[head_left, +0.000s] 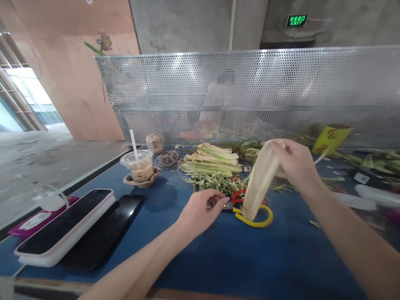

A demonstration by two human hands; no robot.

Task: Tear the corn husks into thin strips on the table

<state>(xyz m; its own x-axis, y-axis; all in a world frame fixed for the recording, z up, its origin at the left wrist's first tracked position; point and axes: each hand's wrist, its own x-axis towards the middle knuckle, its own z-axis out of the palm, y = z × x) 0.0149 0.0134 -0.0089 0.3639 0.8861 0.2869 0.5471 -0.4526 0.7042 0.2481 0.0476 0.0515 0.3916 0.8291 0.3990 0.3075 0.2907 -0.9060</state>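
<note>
My right hand [295, 162] is raised over the table, pinching one end of a pale dried corn husk [261, 179]. The husk's free end hangs down across the handles of a pair of scissors [262, 221]. These scissors have one red and one yellow handle, pointing right. My left hand [204, 208] is low over the table with its fingers curled around the blade end of the scissors; most of the blades are hidden behind it. Just beyond the hands lie a stack of pale green corn husks [212, 160] and a heap of small green leafy sprigs [217, 182].
Left on the blue table [250, 258] are a phone [68, 221], a black slab [106, 233] and an iced drink cup [139, 166]. Twine [168, 159] lies behind them. A yellow roll [331, 139] stands back right. A perforated metal screen [187, 91] closes off the far side.
</note>
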